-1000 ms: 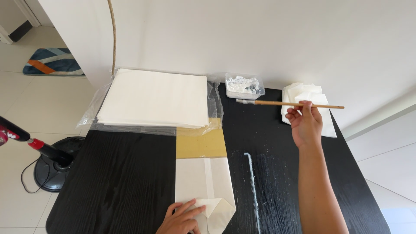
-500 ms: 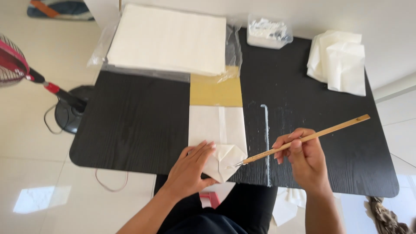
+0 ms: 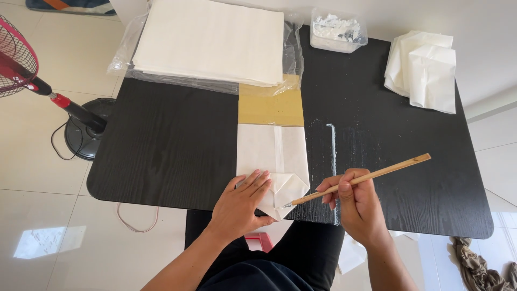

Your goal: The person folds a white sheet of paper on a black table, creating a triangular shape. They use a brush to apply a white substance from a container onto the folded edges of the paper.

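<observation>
A folded white paper piece [image 3: 272, 156] lies on a tan cardboard strip [image 3: 271, 106] at the front of the black table [image 3: 161, 140]. My left hand [image 3: 240, 202] lies flat on the paper's lower left, fingers spread. My right hand [image 3: 356, 202] grips a thin bamboo stick [image 3: 366, 178], its tip touching the folded corner flaps [image 3: 288, 191] at the paper's bottom edge.
A stack of white sheets on clear plastic [image 3: 210, 40] lies at the back. Beside it stands a clear tub of white paste [image 3: 338, 29], with folded white paper pieces [image 3: 425, 67] at the back right. White streaks [image 3: 332, 145] mark the table. A red fan [image 3: 32, 75] stands on the floor at left.
My right hand came from the back of the table with the stick down to the paper's folded corner. My left hand stays pressed on the paper. The view tilted down.
</observation>
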